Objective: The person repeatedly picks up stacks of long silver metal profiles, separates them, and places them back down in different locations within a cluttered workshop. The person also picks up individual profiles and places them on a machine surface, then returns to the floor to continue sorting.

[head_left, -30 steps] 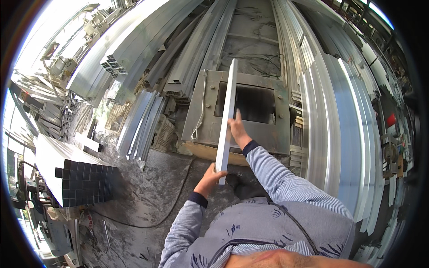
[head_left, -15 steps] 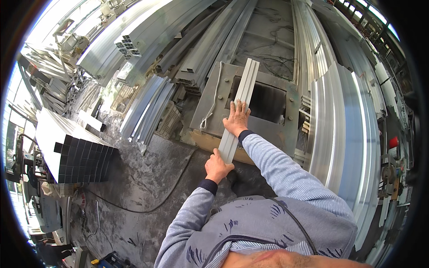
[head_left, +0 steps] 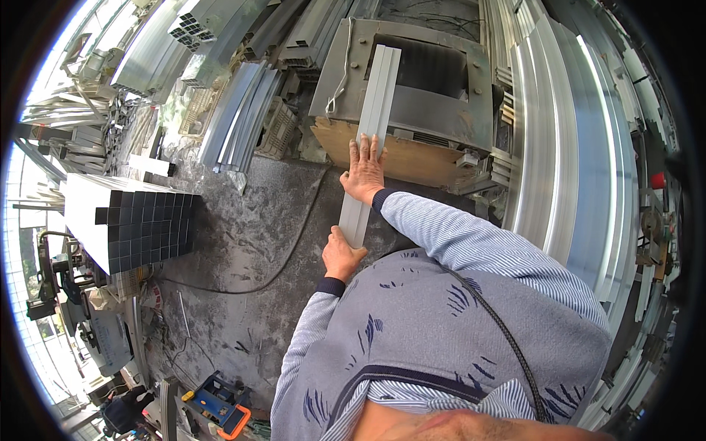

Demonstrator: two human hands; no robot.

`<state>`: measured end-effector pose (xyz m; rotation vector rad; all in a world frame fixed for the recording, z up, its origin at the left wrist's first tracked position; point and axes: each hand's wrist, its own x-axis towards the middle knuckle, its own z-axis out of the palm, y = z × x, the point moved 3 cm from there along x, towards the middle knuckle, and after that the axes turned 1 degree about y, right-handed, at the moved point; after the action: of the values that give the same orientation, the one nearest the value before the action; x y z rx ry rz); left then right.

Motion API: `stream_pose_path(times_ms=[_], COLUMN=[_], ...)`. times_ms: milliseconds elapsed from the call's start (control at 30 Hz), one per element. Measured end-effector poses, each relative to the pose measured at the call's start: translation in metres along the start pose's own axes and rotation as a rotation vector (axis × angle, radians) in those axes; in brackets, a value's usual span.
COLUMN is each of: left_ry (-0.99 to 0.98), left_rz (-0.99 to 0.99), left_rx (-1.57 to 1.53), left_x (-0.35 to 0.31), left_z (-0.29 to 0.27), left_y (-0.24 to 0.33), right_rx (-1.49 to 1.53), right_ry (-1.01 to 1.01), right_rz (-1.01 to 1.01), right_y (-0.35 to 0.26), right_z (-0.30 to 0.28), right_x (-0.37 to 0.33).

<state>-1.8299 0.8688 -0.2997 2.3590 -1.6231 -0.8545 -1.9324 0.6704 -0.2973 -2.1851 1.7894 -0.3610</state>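
A long grey ribbed metal profile (head_left: pixel 376 95) lies slantwise over the left part of a grey metal machine top (head_left: pixel 434 110), and its near end sticks out past the front edge toward me. My left hand (head_left: pixel 343 254) is closed round that near end, thumb reaching over the upper face. Farther along, my right hand (head_left: pixel 363 170) rests on the profile with fingers spread flat across it. The profile's underside is hidden. To the right of its far end is a dark rectangular opening (head_left: pixel 434 70) in the machine top.
A bundle of strips (head_left: pixel 239 121) and a crate (head_left: pixel 277 128) stand left of the machine. Farther left is a stack of square tubes (head_left: pixel 151 231). Long metal sheets (head_left: pixel 562 147) line the right. A cable (head_left: pixel 283 272) crosses the floor; a blue-and-orange tool (head_left: pixel 218 403) lies lower left.
The profile has come back toward me and left over the machine, its far end no longer past the back edge. Both hands moved with it. The whole view has shifted, showing more floor.
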Motion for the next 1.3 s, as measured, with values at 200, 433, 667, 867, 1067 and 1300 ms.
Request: stream_pose_path(times_ms=[200,433,667,867,1067,1300], left_ry=[0.027,0.013,0.06,0.048,0.014,0.016], left_rz=[-0.03,-0.057,0.081,0.174,0.153,0.071], left_rx=[-0.011,-0.022,0.016,0.044,0.057,0.028], left_x=[-0.031,-0.004,0.15,0.257,0.24,0.133], left_z=[0.011,0.017,-0.019,-0.063,-0.063,-0.025], left_y=[-0.035,-0.013,0.106,0.219,0.215,0.107], right_rx=[0.051,0.083,0.017,-0.119,-0.098,0.001], right_ry=[-0.082,0.028,0.23,0.296,0.326,0.245], right_rz=[-0.074,-0.177,-0.126,-0.071,-0.054,-0.074], right_y=[-0.004,0.024,0.095,0.164,0.163,0.092], right_z=[0.017,0.02,-0.026,-0.074,-0.074,-0.038], right_x=[-0.042,-0.018,0.161,0.305,0.281,0.142])
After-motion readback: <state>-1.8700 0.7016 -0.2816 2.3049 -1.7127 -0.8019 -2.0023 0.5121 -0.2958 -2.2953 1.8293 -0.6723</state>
